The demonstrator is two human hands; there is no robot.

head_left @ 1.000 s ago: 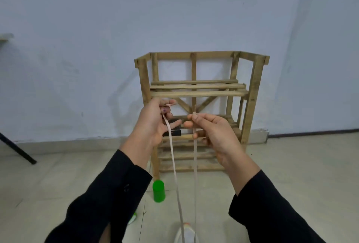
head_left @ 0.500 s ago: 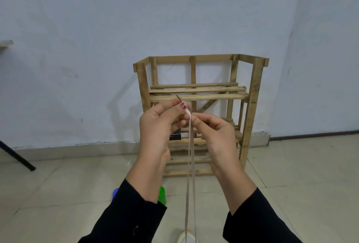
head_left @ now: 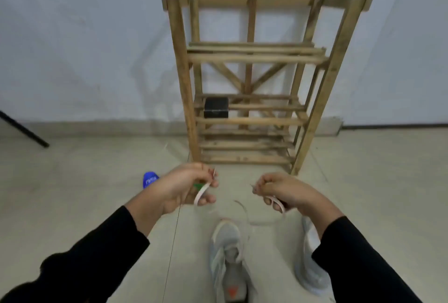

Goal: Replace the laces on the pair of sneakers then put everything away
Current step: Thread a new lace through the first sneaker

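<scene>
Both ends of a lace (head_left: 200, 195) are pinched by left hand (head_left: 179, 188) and right hand (head_left: 288, 191) above a sneaker (head_left: 230, 254). Held apart, likely to even its lengths.

Lace (head_left: 244, 213) motion-blurred at lower centre, path into middle sneaker (head_left: 228, 259) unclear; that sneaker's heel cut by bottom edge. Second sneaker (head_left: 308, 276) lower right partly behind right sleeve (head_left: 358, 266). Green thing (head_left: 198, 186) mostly hidden by left hand (head_left: 184, 188). Blue object (head_left: 150, 179) print unreadable.
</scene>
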